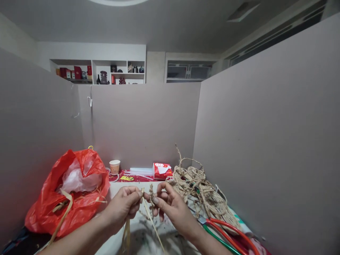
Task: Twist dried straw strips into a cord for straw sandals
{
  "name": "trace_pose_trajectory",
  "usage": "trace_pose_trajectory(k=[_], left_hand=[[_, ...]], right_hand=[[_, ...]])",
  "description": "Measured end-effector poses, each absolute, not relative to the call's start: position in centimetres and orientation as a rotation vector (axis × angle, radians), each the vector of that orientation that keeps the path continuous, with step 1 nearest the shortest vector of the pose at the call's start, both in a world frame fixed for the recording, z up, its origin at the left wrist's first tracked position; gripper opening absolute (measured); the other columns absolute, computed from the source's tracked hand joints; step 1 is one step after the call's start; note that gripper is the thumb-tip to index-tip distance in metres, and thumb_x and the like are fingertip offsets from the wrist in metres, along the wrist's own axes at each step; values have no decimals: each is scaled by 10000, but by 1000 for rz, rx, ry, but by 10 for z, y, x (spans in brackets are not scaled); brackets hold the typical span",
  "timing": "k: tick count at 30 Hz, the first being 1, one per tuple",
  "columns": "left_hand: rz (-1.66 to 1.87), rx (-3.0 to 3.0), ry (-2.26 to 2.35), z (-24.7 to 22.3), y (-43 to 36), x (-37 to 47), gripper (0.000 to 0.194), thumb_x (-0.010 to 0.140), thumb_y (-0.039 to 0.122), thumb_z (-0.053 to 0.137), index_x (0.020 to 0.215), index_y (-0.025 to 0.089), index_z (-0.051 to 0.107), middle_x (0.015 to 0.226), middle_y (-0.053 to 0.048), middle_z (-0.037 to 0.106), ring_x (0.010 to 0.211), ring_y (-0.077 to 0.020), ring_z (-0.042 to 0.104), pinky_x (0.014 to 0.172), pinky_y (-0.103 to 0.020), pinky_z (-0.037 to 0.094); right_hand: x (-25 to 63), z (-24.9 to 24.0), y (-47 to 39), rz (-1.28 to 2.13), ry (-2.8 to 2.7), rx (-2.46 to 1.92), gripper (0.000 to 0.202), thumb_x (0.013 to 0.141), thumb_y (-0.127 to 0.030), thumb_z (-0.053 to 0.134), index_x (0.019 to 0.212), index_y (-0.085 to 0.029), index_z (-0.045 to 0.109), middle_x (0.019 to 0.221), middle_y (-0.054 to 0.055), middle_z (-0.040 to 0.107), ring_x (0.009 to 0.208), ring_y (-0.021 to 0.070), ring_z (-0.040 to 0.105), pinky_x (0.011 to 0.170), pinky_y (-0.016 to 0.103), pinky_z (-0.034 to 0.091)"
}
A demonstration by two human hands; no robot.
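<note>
In front of me, my left hand (130,201) pinches a pale flat straw strip (150,217) between thumb and forefinger. The strip's ends hang down below both hands. Just to its right, my right hand (170,202) has thumb and fingers closed on a short twisted straw cord (151,194), which stands roughly upright. The two hands nearly touch at the strip and the cord. Whether the strip and the cord are joined is hidden by the fingers.
A red plastic bag (92,177) with straw stands left. Coiled straw rope pieces (212,198) lie right, beside red-and-green-handled shears (225,226). A paper cup (114,167) and a red tissue pack (162,170) sit at the back. Grey partitions (143,120) enclose the table.
</note>
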State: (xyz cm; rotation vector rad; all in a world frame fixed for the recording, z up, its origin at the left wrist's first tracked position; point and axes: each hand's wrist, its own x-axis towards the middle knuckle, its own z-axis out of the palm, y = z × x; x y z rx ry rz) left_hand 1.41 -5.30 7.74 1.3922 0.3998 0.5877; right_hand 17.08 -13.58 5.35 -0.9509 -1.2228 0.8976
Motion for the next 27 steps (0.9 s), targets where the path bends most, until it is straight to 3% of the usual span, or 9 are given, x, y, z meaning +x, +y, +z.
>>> trace_pose_trajectory(k=[3, 10, 16, 22, 27], left_hand=[[606, 1368, 422, 65, -51, 17, 252, 775, 357, 592, 680, 146, 492, 441, 101, 290, 384, -25, 156, 397, -192, 101], [581, 1413, 455, 52, -51, 14, 256, 791, 344, 556, 643, 165, 445, 408, 91, 329, 370, -33, 200, 396, -199, 119], [554, 1446, 471, 50, -53, 14, 308, 784, 406, 572, 637, 162, 455, 426, 88, 350, 364, -30, 231, 386, -187, 148], [529, 1558, 463, 51, -58, 15, 340, 795, 448, 548, 665, 137, 506, 511, 9, 533, 421, -75, 446, 436, -204, 362], [571, 1602, 470, 48, -61, 17, 318, 768, 413, 567, 633, 134, 499, 523, 10, 521, 449, -88, 483, 446, -209, 390]], right_hand=[[175, 47, -133, 885, -1242, -1010, 257, 795, -340, 643, 842, -210, 426, 633, -51, 592, 506, 107, 581, 406, 172, 365], [171, 40, -133, 680, -1425, -1145, 88, 775, -246, 647, 794, -160, 638, 607, -29, 556, 531, 90, 501, 508, 203, 411], [171, 32, -130, 781, -1415, -1171, 95, 729, -217, 683, 761, -174, 604, 613, -31, 575, 546, 104, 541, 515, 208, 426], [178, 36, -132, 1143, -1377, -1114, 179, 685, -292, 723, 754, -141, 655, 635, 8, 619, 553, 107, 548, 546, 231, 455], [176, 36, -131, 1110, -1379, -1166, 175, 676, -272, 725, 696, -138, 613, 548, -25, 561, 458, 70, 473, 459, 184, 376]])
